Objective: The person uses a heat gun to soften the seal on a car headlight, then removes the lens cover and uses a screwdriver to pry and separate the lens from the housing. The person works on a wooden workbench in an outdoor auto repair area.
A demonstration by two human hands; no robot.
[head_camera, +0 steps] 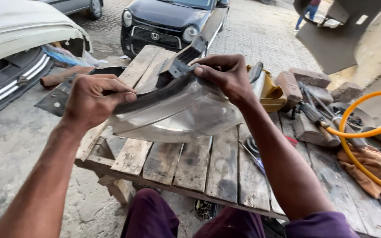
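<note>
I see a rough bench of weathered wooden planks standing on a stained concrete floor. On its right side lie a coiled orange hose, a crumpled brown rag, a wooden-handled tool and a few bricks. A yellow container sits near the far edge, and a thin screwdriver lies on the planks.

Single head view, looking steeply down, close over wooden workbench; parked cars beyond.
</note>
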